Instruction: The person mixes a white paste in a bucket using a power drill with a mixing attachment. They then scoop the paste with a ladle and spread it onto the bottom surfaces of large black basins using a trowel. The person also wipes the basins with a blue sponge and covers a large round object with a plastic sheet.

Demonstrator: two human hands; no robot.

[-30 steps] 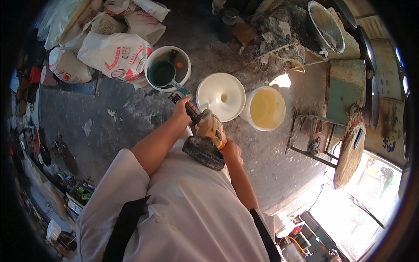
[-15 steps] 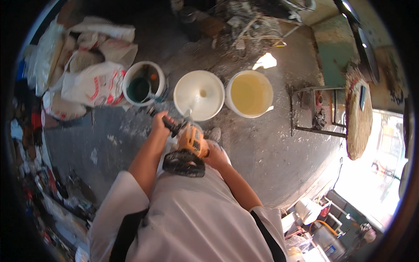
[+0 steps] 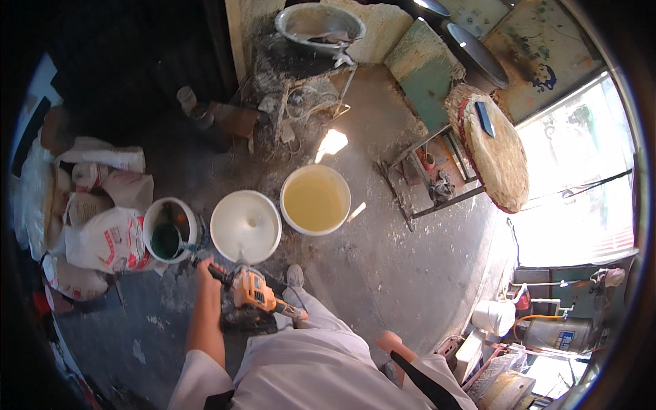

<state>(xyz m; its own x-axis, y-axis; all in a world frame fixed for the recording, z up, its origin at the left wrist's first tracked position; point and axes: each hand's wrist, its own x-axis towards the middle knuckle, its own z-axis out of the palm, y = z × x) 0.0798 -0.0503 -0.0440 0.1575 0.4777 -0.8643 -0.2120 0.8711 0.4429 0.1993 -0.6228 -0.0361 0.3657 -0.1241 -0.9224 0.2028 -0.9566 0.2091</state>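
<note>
White-clad torso fills the lower edge. Left forearm runs up from the lower left, nearly straight, bare below a short sleeve. Left hand (image 3: 206,268) is wrapped shut around the dark side handle of the orange mixer drill (image 3: 254,292); grip clamped on it. The drill sits level across the body, just in front of the knees, its shaft pointing up toward the white bucket (image 3: 245,226), over the near rim.

Right arm is bent, elbow out at lower right. Right hand (image 3: 297,313) meets the drill's rear handle, mostly hidden by the leg and tool; cannot tell whether that grip is closed. A grey shoe (image 3: 295,275) shows just right of the drill.

Three buckets stand in a row on the concrete floor (image 3: 383,273): a bucket with green liquid (image 3: 169,231) on the left, the white bucket with smooth white mix in the middle, a bucket of yellowish liquid (image 3: 316,199) on the right. All nearly touching.

Left of them, stacked sacks (image 3: 102,236). Right, a metal stand with a round slab (image 3: 493,147) leaning on it. Farthest back, a metal basin (image 3: 319,22) on a cluttered frame.
</note>
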